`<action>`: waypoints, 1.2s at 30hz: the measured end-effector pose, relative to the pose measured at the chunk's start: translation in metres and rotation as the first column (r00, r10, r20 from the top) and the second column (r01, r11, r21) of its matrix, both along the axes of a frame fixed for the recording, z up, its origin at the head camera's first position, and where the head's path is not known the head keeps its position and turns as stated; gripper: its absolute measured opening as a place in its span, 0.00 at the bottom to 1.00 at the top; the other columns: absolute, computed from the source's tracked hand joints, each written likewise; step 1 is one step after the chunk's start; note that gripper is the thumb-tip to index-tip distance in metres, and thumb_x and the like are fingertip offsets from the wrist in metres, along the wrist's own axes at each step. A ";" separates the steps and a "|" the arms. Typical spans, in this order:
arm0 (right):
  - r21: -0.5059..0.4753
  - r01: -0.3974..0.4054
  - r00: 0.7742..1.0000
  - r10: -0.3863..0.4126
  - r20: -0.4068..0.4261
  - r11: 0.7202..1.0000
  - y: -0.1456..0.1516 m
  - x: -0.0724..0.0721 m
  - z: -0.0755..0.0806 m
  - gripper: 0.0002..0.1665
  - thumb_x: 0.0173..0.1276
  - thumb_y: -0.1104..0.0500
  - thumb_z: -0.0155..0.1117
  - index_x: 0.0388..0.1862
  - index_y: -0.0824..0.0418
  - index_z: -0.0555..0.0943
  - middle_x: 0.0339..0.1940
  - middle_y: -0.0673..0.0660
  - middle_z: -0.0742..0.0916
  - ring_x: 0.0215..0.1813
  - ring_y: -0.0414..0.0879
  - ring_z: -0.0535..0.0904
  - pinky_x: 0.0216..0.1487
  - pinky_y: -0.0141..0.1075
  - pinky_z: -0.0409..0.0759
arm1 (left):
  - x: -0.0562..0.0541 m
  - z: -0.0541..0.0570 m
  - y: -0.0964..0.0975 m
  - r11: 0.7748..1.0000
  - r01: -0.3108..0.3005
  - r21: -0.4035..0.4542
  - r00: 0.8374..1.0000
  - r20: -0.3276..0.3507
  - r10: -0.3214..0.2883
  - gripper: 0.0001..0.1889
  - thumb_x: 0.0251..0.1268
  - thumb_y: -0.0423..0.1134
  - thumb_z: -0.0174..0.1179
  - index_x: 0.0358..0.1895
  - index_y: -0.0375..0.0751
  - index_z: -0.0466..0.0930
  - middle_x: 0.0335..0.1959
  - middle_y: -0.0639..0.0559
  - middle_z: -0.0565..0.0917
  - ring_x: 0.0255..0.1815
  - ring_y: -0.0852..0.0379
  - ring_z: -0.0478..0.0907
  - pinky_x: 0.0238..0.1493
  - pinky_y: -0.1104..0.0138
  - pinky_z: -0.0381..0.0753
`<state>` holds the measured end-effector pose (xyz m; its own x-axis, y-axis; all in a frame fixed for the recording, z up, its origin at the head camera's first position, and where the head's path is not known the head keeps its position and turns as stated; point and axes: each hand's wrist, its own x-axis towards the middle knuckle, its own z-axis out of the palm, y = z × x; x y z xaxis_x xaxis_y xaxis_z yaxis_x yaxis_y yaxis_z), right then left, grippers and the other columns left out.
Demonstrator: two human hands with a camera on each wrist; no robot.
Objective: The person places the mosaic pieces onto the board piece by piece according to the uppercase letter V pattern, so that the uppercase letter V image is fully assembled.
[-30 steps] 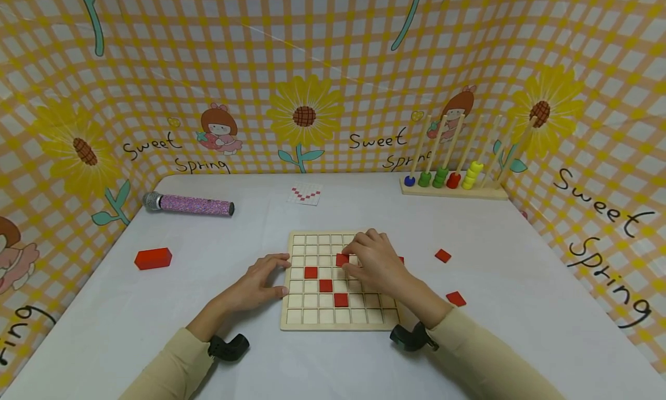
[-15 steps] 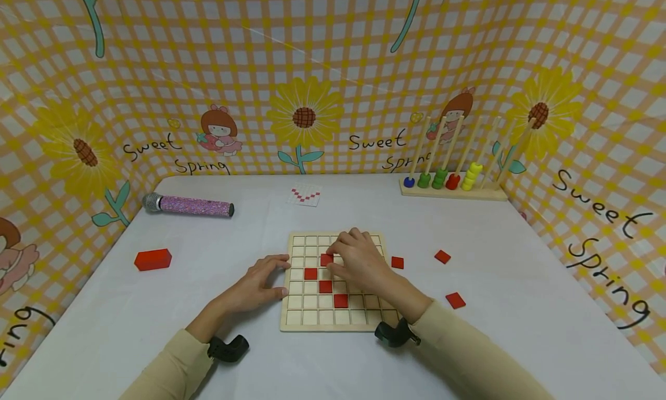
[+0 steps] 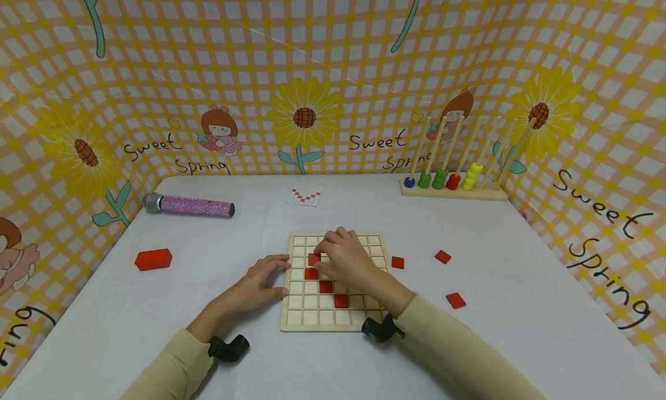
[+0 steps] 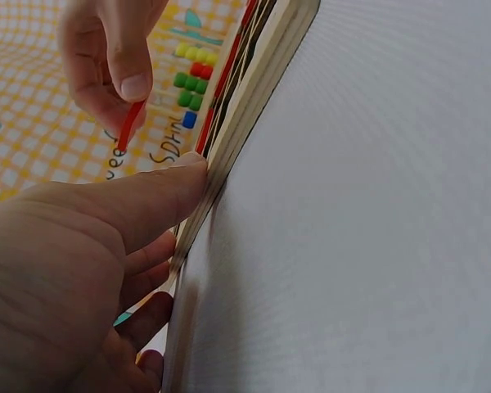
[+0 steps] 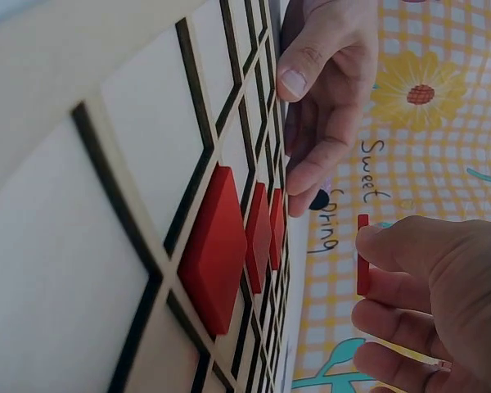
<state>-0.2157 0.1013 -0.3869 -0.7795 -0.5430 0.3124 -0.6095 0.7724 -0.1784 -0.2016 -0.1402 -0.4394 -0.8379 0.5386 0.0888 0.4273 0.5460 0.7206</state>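
A wooden grid board (image 3: 302, 318) lies on the white table, with three red square tiles set in a diagonal, the nearest being a red tile (image 3: 340, 300). Above the board's upper left part, my right hand (image 3: 346, 260) pinches another red tile (image 3: 314, 259) between thumb and fingertips. The right wrist view shows this held tile (image 5: 362, 255) edge-on, raised off the grid. My left hand (image 3: 255, 284) rests at the board's left edge, its thumb and fingertips touching the side. In the left wrist view the thumb (image 4: 159, 196) lies against the wooden rim.
Right of the board lie three loose red tiles, one a tile (image 3: 456, 300). A small pattern card (image 3: 304, 195) lies behind the board. A glittery microphone (image 3: 189, 205) and a red block (image 3: 153, 259) are on the left. A peg abacus (image 3: 452, 191) stands back right.
My right hand has moved left across the board, carrying the pinched red tile from the middle toward the left columns. My left hand stays at the board's edge.
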 end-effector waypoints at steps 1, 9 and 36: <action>0.003 0.000 1.000 0.000 0.003 1.000 -0.001 -0.001 0.000 0.14 0.57 0.50 0.71 0.38 0.56 0.85 0.40 0.52 0.84 0.45 0.47 0.72 0.50 0.41 0.70 | 0.000 0.000 0.000 1.000 0.002 0.001 1.000 -0.001 -0.002 0.25 0.59 0.40 0.64 0.59 0.41 0.69 0.71 0.44 0.63 0.73 0.40 0.54 0.69 0.40 0.50; 0.014 -0.004 1.000 0.004 0.003 1.000 -0.009 -0.005 -0.004 0.13 0.57 0.51 0.71 0.38 0.56 0.85 0.41 0.52 0.84 0.44 0.47 0.72 0.50 0.43 0.70 | 0.000 0.000 -0.001 1.000 0.010 0.006 1.000 -0.011 -0.009 0.25 0.60 0.40 0.63 0.60 0.40 0.68 0.71 0.44 0.63 0.73 0.40 0.54 0.69 0.40 0.50; 0.094 -0.014 0.999 0.009 0.051 0.995 -0.028 -0.020 -0.010 0.14 0.59 0.48 0.68 0.38 0.56 0.86 0.40 0.52 0.84 0.43 0.48 0.73 0.49 0.44 0.71 | 0.000 0.001 0.000 1.000 0.004 -0.006 1.000 -0.008 -0.005 0.25 0.60 0.41 0.63 0.60 0.40 0.69 0.71 0.44 0.63 0.73 0.40 0.54 0.69 0.39 0.51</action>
